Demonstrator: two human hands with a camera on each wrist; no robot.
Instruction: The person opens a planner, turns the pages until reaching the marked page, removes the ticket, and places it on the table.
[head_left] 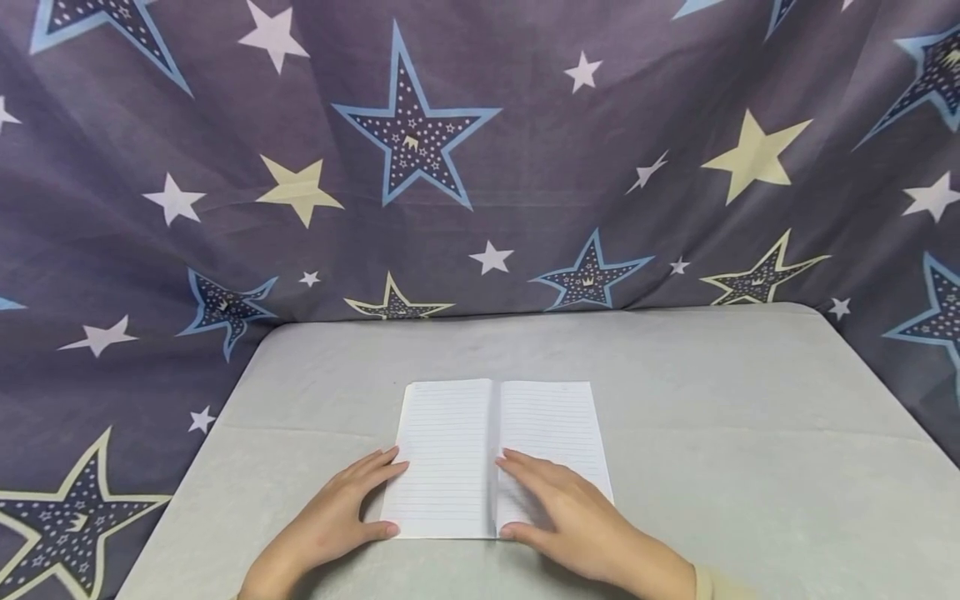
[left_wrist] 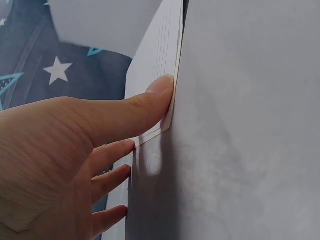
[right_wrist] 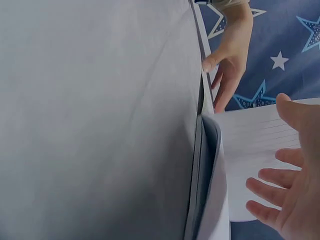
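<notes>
A lined notebook [head_left: 446, 442] lies open on the table, with ruled pages showing on both sides of the fold. My left hand [head_left: 330, 512] rests at its left edge, the thumb [left_wrist: 159, 86] on the near corner of the page and the other fingers spread along the side. Over the right page [head_left: 558, 417] is my right hand [head_left: 577, 517], its fingers apart and fingertips close to the fold. Seen from the right wrist, a lined page [right_wrist: 255, 140] stands raised behind those spread fingers, and the paper beside it curves up near the fold.
A pale grey cloth covers the table [head_left: 750, 433], its rounded far edge meeting a dark curtain [head_left: 510, 167] printed with stars. The curtain also hangs along the left and right sides.
</notes>
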